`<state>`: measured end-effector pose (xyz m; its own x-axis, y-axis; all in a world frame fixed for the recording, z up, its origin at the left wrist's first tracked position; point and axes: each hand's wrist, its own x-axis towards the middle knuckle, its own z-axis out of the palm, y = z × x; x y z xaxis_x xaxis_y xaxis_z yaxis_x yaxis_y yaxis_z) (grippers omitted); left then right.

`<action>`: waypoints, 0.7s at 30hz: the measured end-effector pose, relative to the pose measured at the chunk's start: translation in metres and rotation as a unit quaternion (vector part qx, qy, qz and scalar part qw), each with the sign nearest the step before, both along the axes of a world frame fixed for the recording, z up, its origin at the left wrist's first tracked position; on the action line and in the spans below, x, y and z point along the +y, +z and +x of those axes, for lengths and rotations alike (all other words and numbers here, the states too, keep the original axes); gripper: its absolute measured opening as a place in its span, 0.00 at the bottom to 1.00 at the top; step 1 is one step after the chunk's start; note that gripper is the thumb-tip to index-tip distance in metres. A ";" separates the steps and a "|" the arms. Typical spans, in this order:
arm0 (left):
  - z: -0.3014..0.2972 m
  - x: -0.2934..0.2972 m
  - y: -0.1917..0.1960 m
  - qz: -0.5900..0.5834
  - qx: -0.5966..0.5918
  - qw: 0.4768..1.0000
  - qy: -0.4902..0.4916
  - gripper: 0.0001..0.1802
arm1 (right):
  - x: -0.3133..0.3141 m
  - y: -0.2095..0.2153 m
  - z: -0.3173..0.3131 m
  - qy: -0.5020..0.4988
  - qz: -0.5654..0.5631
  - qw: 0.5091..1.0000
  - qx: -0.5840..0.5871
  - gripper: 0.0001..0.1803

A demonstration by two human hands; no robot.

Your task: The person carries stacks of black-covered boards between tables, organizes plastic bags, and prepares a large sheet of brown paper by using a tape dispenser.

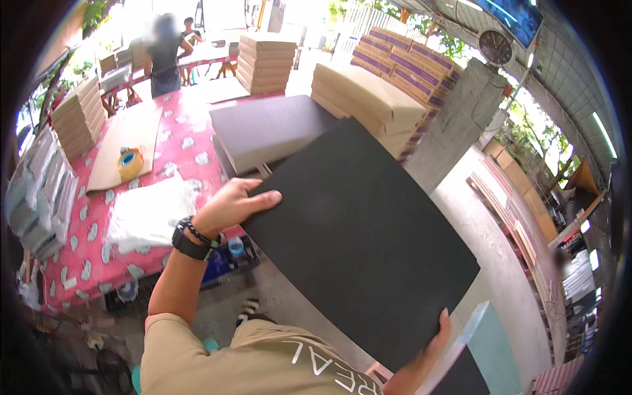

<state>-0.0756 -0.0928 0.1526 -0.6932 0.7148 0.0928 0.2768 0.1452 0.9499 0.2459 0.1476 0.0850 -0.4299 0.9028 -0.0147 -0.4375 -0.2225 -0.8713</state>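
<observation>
A large flat black board [362,243] is held up, tilted, in front of my body. My left hand [240,203] grips its upper left edge, the thumb lying on the black face and the fingers behind it. At the lower right edge my right hand [431,342] holds the board, most of its fingers hidden beneath. Just beyond the board, a stack of dark-topped boards [273,128] lies on the table's right side. To the left of my left hand, a pile of clear plastic bags [151,214] rests on the pink patterned tablecloth [178,138].
A yellow tape roll [130,163] sits on brown paper [108,148]. Wrapped packages [43,191] stand at the table's left edge, brown parcels [265,62] at the back. Cartons [405,66] rise beside a concrete pillar [464,118]. A person [164,59] stands beyond the table.
</observation>
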 end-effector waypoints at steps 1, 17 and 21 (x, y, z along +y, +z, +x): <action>-0.029 -0.010 0.006 0.007 0.014 1.000 0.016 0.22 | 0.005 -0.008 -0.027 0.007 0.030 0.999 0.010 0.27; -0.456 0.024 0.021 -0.130 0.093 0.986 0.047 0.31 | -0.007 0.008 -0.420 0.145 0.084 0.985 -0.027 0.29; -0.494 0.034 -0.011 -0.180 -0.020 0.984 -0.001 0.32 | 0.010 -0.006 -0.433 0.159 0.075 0.981 -0.087 0.38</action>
